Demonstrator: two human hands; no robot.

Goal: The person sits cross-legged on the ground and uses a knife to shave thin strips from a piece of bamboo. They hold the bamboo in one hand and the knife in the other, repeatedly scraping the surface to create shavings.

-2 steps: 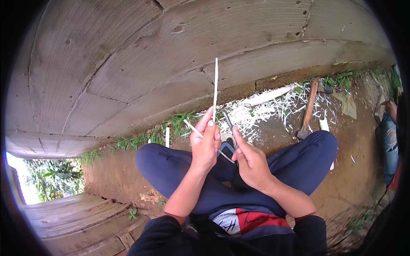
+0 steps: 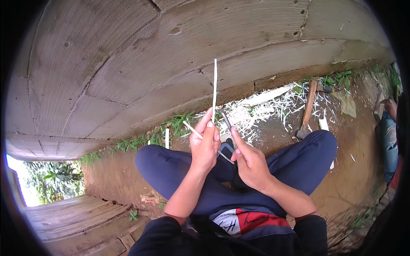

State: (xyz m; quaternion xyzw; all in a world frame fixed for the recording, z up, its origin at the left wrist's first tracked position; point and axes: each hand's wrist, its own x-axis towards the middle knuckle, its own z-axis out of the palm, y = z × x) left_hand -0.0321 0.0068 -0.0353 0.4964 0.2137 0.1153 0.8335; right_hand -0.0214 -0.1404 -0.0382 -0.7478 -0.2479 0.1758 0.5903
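Jutting past left fingers (image 2: 204, 121): stick (image 2: 215, 90)

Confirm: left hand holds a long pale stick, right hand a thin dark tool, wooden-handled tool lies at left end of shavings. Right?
Not quite: the head view shows the wooden-handled tool at the right end of the shavings. The left hand does hold a long pale stick, and the right hand a thin dark tool.

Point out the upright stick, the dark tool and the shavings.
Upright stick (image 2: 215, 90): head view, midway along its exposed length.
Dark tool (image 2: 226, 120): head view, midway along its exposed length.
Shavings (image 2: 255, 116): head view, on the dense white part of the pile.
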